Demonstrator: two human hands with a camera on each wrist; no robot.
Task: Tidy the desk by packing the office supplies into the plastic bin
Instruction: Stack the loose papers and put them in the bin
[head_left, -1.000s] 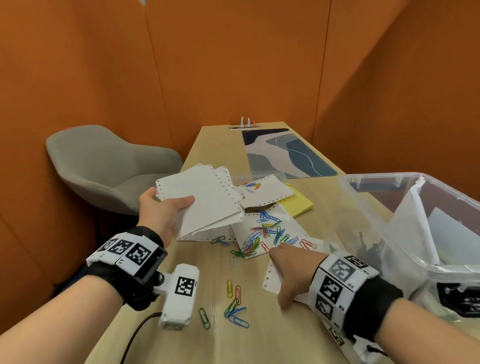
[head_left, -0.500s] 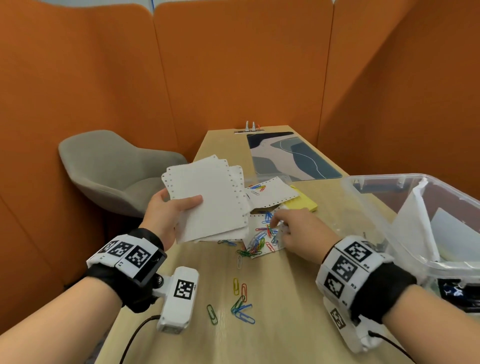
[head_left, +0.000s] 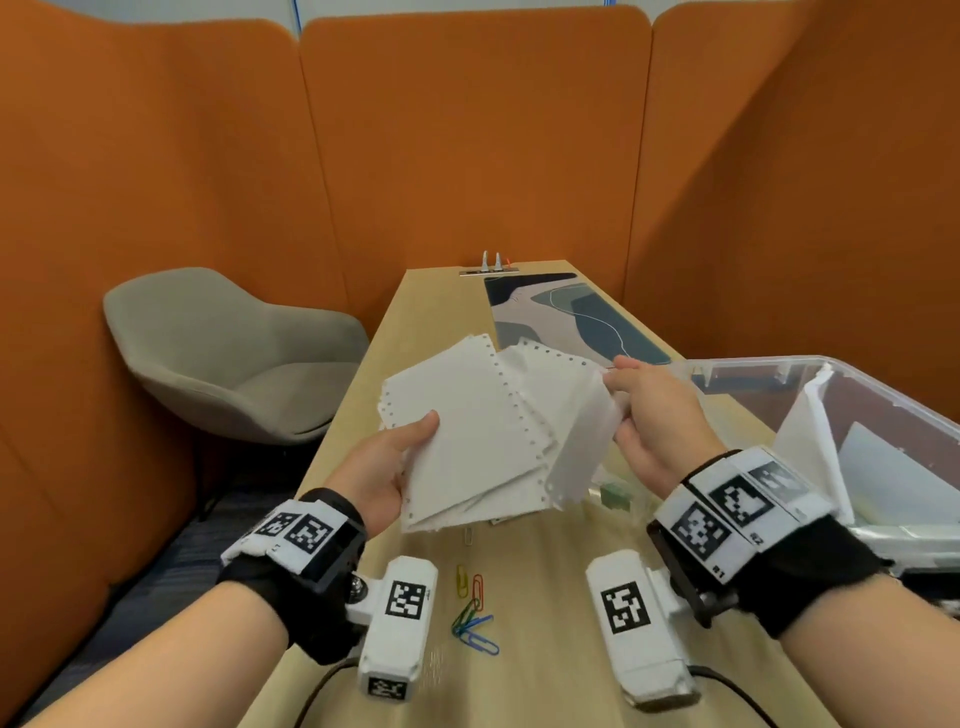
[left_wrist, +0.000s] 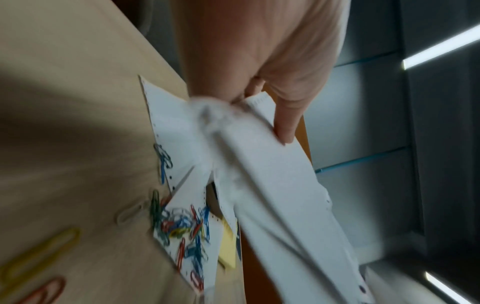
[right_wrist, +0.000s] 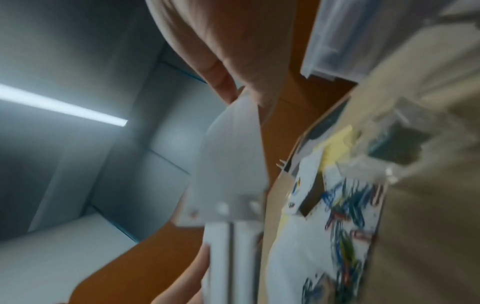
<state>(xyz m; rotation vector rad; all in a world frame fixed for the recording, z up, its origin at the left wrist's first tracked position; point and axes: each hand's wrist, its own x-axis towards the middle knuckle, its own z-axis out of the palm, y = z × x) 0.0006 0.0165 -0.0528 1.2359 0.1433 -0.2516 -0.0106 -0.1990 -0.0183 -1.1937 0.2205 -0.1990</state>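
Raised off the desk (head_left: 545, 597) since the earlier frame, the right hand now joins the paper stack. Left hand (head_left: 387, 470) grips the sheets (head_left: 467, 431) at their near-left corner, thumb on top; right hand (head_left: 652, 415) pinches the far-right edge. Scattered paper clips (head_left: 472, 618) lie on the desk below. The plastic bin (head_left: 779, 371) stands open to the right, nearer the right hand, so the stack likely travels rightward.
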